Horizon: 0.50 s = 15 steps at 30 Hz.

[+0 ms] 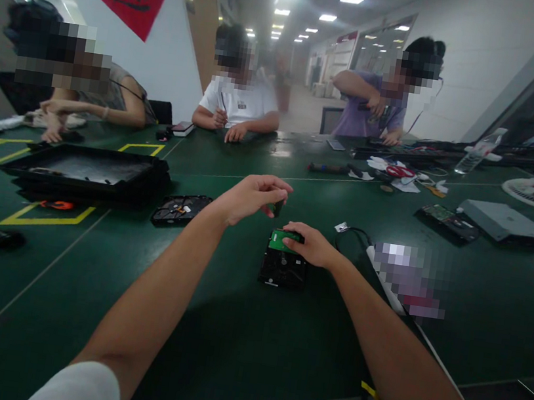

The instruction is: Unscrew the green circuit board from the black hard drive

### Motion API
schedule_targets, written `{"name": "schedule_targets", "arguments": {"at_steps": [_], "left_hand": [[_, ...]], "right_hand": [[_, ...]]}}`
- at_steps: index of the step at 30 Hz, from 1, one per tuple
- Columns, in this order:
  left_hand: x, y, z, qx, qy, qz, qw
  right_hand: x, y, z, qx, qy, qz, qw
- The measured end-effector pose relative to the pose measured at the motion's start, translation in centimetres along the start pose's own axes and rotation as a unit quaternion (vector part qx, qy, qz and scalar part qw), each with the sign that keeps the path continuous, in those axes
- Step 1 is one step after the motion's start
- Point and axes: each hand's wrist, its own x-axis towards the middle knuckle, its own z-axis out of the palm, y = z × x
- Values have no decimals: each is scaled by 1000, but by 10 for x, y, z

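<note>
A black hard drive (282, 268) with a green circuit board (279, 239) at its far end lies on the dark green table (229, 327) in front of me. My right hand (310, 244) rests on the drive's far right corner, fingers curled over the green board. My left hand (252, 198) hovers just above and behind the drive, fingertips pinched on a small dark object (278, 208) that I cannot make out.
A black tray (87, 171) and an opened drive part (180, 209) lie to the left. A white power strip (385, 276) and cable sit right of the drive. Tools, a grey box (502, 222) and a bottle (480, 150) lie farther right. Three other people sit around the table's far side.
</note>
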Motion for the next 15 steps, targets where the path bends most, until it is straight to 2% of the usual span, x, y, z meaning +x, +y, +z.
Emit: {"name": "schedule_targets", "arguments": {"at_steps": [6,10,15], "left_hand": [[-1,0,1,-83,-7,-15,996],[1,0,0,-74,-20,-3,997],[2,-2,-1,-27,-4,-5,1000]], "right_hand": [[-1,-5,-3,1,-4,9,1000],[-1,-9,-5,-4,-7,8,1000],[0,-6,-2,-1,0,2,1000]]}}
